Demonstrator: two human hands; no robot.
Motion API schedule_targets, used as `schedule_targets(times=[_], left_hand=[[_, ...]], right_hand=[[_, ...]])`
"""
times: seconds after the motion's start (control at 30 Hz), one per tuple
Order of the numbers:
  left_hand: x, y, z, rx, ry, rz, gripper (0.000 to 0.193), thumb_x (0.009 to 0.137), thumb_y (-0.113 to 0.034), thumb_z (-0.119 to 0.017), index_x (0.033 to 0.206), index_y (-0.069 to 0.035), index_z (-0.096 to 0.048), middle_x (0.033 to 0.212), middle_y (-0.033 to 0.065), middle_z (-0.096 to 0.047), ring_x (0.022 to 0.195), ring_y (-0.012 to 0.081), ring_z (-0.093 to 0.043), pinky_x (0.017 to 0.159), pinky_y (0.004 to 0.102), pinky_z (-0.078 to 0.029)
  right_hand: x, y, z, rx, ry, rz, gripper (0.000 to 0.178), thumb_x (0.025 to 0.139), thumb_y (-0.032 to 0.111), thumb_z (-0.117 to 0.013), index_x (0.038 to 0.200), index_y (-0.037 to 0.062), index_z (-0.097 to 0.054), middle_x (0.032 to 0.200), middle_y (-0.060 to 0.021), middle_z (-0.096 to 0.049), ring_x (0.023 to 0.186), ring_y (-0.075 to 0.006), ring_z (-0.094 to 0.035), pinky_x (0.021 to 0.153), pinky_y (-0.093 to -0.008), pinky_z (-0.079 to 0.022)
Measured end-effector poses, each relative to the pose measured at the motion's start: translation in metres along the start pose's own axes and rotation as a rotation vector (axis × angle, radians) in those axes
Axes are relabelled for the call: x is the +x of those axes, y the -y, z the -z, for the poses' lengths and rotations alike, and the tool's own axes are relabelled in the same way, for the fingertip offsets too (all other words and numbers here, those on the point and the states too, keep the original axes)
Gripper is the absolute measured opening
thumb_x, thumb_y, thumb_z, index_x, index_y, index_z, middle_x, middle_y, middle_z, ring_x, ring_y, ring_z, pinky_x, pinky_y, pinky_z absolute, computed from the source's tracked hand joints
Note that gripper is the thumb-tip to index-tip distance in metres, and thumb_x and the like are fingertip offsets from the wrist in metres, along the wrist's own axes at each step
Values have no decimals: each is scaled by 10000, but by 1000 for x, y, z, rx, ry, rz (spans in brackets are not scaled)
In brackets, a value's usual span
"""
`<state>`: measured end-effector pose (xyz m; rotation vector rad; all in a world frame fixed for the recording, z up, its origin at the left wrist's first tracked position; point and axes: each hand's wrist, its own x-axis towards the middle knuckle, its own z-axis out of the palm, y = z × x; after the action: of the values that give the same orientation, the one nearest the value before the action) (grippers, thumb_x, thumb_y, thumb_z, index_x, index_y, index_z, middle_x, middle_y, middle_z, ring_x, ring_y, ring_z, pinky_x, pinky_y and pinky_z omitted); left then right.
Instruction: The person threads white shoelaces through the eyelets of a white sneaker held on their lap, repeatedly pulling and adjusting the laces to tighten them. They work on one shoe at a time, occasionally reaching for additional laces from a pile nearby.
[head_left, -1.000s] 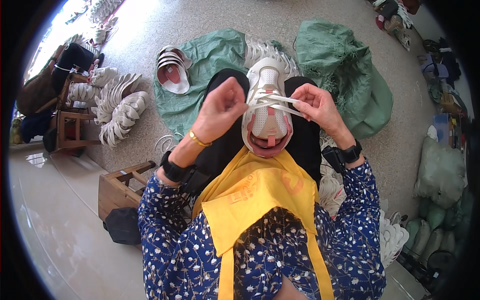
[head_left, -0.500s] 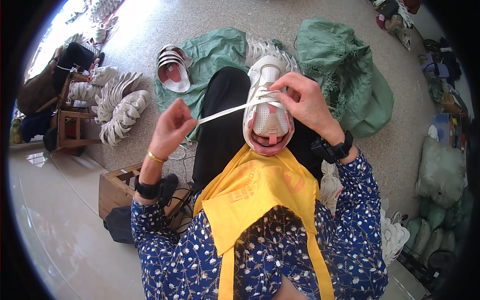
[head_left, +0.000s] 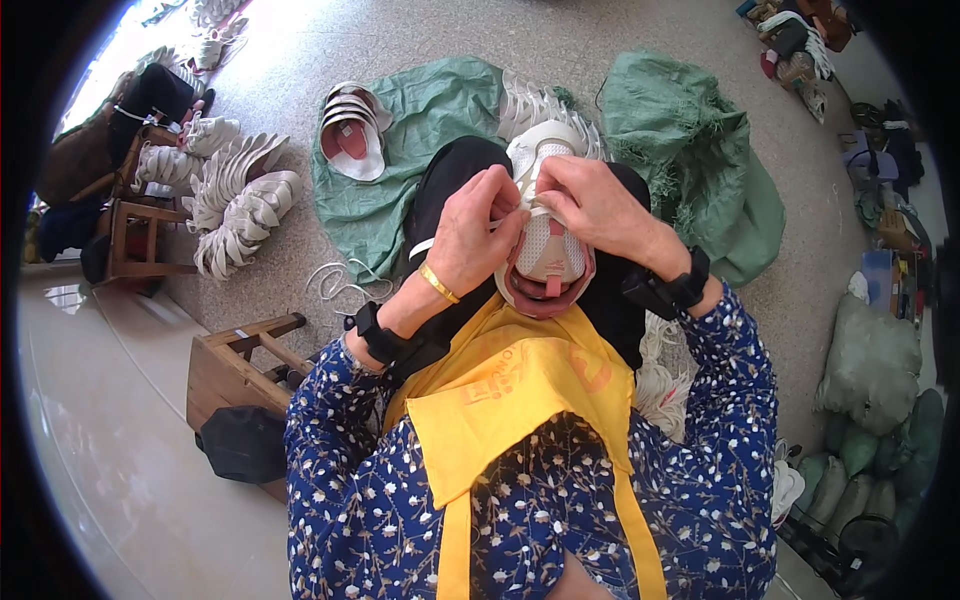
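Between two black-clad knees [head_left: 458, 165], which apparently steady it, sits a white-and-pink mesh sneaker [head_left: 553, 250], its opening toward the body. Above its tongue, the left hand [head_left: 474, 235] and right hand [head_left: 602, 212] nearly meet, fingertips seemingly pinched on the flat white lace [head_left: 423, 247], probably for close control.

The yellow apron [head_left: 520, 425] has orange print [head_left: 495, 388] on it. There are some big letters, a few dots and a round orange mark [head_left: 592, 374]. The cloth has folds, so the letters bend and the whole word is hard to read. The pale shoe [head_left: 548, 140] has small pink marks on its tongue [head_left: 552, 262], too tiny to read. I can't make out any other words.
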<state>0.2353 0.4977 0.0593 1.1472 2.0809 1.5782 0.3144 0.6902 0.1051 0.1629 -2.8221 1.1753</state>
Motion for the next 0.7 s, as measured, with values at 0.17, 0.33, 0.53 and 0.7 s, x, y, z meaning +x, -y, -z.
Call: schedule_targets(times=[0.17, 0.33, 0.53, 0.7], left_hand=[[4, 1, -4, -2, 16, 16, 216, 843, 19, -733, 963, 2, -555, 885, 81, -619, 762, 154, -657, 673, 284, -559], [10, -1, -5, 36, 40, -2, 228, 835, 18, -736, 975, -10, -558, 886, 64, -593, 752, 145, -617, 669, 263, -533], [17, 1, -8, -77, 84, 45, 160, 912, -4, -692, 1003, -25, -561, 898, 16, -563, 787, 87, -567, 686, 237, -496], [28, 17, -8, -168, 206, 59, 104, 964, -26, -657, 1015, -35, -568, 888, -11, -518, 776, 54, -510, 691, 224, -465]], right_hand=[[12, 4, 8, -82, 145, -74, 118, 860, 66, -609, 875, -51, -614, 842, -258, -662, 856, -437, -663, 732, -469, -524], [23, -34, 16, 368, 345, -204, 181, 908, 188, -666, 823, 29, -640, 716, -20, -620, 647, -163, -600, 600, -312, -470], [18, -38, 30, 678, 383, -317, 230, 1020, 272, -627, 887, 83, -624, 709, 76, -509, 591, -22, -449, 532, -199, -372], [12, -37, 27, 641, 324, -272, 191, 1039, 232, -597, 929, 77, -592, 722, 73, -503, 589, -23, -452, 527, -198, -362]])
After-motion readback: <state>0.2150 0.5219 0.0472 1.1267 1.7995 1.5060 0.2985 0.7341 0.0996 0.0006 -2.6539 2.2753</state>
